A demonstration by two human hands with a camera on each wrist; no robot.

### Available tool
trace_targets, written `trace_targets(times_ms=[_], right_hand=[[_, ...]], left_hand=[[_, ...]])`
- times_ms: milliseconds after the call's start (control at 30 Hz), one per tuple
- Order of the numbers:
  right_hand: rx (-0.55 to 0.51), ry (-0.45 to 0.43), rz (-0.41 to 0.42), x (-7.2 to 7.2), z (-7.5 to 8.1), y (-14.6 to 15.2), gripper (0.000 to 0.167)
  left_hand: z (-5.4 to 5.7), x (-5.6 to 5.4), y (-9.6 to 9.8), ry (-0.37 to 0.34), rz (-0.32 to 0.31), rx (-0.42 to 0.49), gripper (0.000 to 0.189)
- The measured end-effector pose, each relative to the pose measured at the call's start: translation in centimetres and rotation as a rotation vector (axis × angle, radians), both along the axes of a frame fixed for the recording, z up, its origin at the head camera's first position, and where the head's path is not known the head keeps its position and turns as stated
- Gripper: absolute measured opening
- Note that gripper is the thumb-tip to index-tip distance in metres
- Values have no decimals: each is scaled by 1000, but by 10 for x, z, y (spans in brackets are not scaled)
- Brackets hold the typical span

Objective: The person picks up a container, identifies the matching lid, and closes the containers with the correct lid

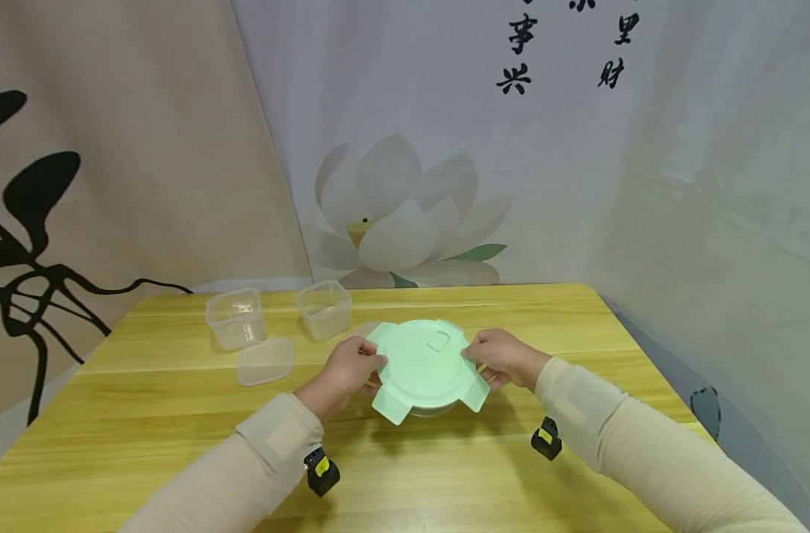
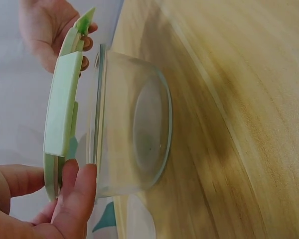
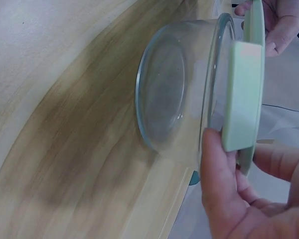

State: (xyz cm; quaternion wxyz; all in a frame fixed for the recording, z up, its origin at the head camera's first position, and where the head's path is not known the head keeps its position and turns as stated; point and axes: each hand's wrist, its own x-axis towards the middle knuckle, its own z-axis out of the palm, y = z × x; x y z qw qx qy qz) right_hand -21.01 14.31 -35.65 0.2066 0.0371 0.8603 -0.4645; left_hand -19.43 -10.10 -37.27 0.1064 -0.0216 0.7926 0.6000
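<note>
A round pale-green lid [image 1: 423, 363] with flaps at its sides hangs just above a round glass bowl [image 2: 129, 124]. In both wrist views a narrow gap parts the lid from the bowl's rim. My left hand [image 1: 349, 370] pinches the lid's left edge between thumb and fingers. On the opposite edge my right hand [image 1: 505, 357] pinches it the same way. The flaps stick outward from the lid. From the head view the lid hides most of the bowl, which stands on the wooden table [image 1: 178, 444].
Two clear plastic tubs, one at the far left [image 1: 236, 320] and another tub [image 1: 325, 311] to its right, stand toward the back. A translucent flat lid [image 1: 266, 361] lies before them, and another pale lid [image 1: 365, 330] is partly hidden behind the left hand. A printed curtain [image 1: 551, 185] hangs behind the table.
</note>
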Motion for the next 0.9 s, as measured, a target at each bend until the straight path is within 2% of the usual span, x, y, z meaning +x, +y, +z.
trace_targets(times_ms=[267,533,900], right_hand=[[-4,-24,-1,0,-8,0,18],[12,-11,5,-6,-6,0,19],[29,-13,13,-6,-9,-1,19]], left_hand=[[-7,1,0,-7,-7,-21,9],[-8,-6,0,-3,-8,-34,10],[-11,-6,1,5,-22,-63,11]])
